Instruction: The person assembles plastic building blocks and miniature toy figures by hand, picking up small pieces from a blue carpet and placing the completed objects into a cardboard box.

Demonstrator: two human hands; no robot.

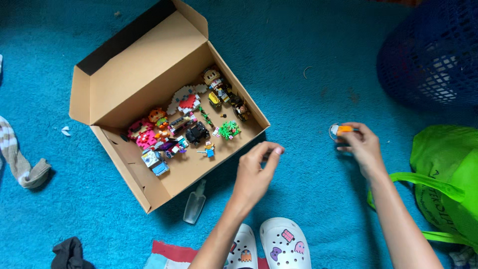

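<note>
head view: orange piece [344,129] pinched in right hand [363,147].

The light is soft and even, quite bright, with no glare. Shadows fall toward 5 o'clock: a dark one lies under the cardboard box [149,84] flap, and faint ones lie beside the forearms. The corners look a little darker. Small toys are slightly unsharp.

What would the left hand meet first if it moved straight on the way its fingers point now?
Probably the near right edge of the open cardboard box. The left hand points up toward it over bare blue carpet; height is unclear.
</note>
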